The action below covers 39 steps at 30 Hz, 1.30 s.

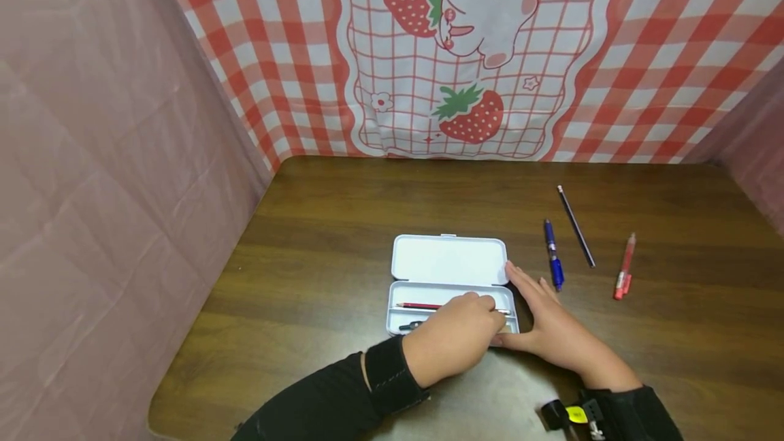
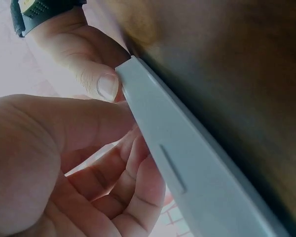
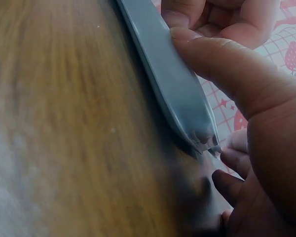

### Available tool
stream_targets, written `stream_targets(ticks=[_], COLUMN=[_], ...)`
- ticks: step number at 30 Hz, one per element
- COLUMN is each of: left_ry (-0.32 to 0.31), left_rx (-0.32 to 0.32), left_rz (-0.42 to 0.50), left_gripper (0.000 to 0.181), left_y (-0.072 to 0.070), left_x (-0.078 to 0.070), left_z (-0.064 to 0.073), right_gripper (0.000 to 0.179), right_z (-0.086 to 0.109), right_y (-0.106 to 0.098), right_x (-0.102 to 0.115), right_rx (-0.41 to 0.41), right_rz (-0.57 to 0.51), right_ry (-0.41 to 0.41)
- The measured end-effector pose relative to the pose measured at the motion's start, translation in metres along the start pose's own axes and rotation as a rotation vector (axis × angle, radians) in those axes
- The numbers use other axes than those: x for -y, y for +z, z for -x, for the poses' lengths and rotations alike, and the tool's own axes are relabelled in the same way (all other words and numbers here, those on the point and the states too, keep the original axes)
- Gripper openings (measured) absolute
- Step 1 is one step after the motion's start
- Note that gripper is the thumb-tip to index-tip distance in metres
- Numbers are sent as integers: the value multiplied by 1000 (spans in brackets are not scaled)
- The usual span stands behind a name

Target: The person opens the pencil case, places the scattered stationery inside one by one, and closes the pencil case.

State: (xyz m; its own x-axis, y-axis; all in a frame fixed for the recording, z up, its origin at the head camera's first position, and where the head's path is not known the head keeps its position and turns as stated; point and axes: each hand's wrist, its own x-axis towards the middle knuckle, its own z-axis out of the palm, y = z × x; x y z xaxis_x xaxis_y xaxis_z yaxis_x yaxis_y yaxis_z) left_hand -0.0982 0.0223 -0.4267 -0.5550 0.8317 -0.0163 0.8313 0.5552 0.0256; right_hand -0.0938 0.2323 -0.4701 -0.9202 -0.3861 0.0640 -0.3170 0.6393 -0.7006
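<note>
Hands meet at the open pencil case (image 1: 450, 260) near the counter's (image 1: 318, 237) front edge: left hand (image 1: 453, 339) curls into its tray, holding what I cannot tell; right hand (image 1: 548, 329) lies flat against its right end. Beyond, toward the right edge, lie a blue pen (image 1: 554, 263), black pencil (image 1: 576, 226) and red pen (image 1: 625, 268).

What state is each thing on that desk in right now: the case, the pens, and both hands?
pencil case: open, lid laid back flat.
red pencil: lying inside the case.
left hand: fingers curled over the case's tray.
right hand: flat against the case's right end, thumb on its front edge.
blue pen: lying loose on the table.
black pencil: lying loose.
red pen: lying loose.
</note>
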Motion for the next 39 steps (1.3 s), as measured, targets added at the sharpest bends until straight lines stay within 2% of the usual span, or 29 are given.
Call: stream_targets(ticks=[4,6,9,14,16,19,22,24,26,32,36,39], left_ry=[-17,-71,-204,-431,-523,-670,-757,-771,-750,-702,-704,-705], left_rx=[5,14,-1,-97,-113,-76,-27,-4,9,15,6,-1], left_rz=[52,103,186,282,303,384,487,543,585,657,662,657], left_gripper=[15,18,22,26,32,41,47,47,43,33,29,26], left_y=[-5,-10,-16,-19,-18,-16,-10,-5,0,6,9,13], left_x=[5,11,25,56,67,82,93,98,102,108,107,104], left_z=[3,7,20,51,64,81,90,93,93,91,89,87], right_gripper=[118,118,118,121,122,123,124,124,121,99,82,70], right_z=[1,0,-1,-3,-3,-3,-3,-2,0,3,5,11], right_y=[-1,-1,-1,-1,-2,-1,-1,-1,-3,-11,-19,-28], right_x=[0,0,0,1,2,3,3,3,3,12,18,21], right_rx=[7,14,27,42,41,38,27,13,-10,-119,-176,-172], right_rz=[-5,-2,6,8,10,10,-4,-25,-51,-89,-45,41], right_ry=[5,9,21,58,64,63,67,68,77,87,127,159])
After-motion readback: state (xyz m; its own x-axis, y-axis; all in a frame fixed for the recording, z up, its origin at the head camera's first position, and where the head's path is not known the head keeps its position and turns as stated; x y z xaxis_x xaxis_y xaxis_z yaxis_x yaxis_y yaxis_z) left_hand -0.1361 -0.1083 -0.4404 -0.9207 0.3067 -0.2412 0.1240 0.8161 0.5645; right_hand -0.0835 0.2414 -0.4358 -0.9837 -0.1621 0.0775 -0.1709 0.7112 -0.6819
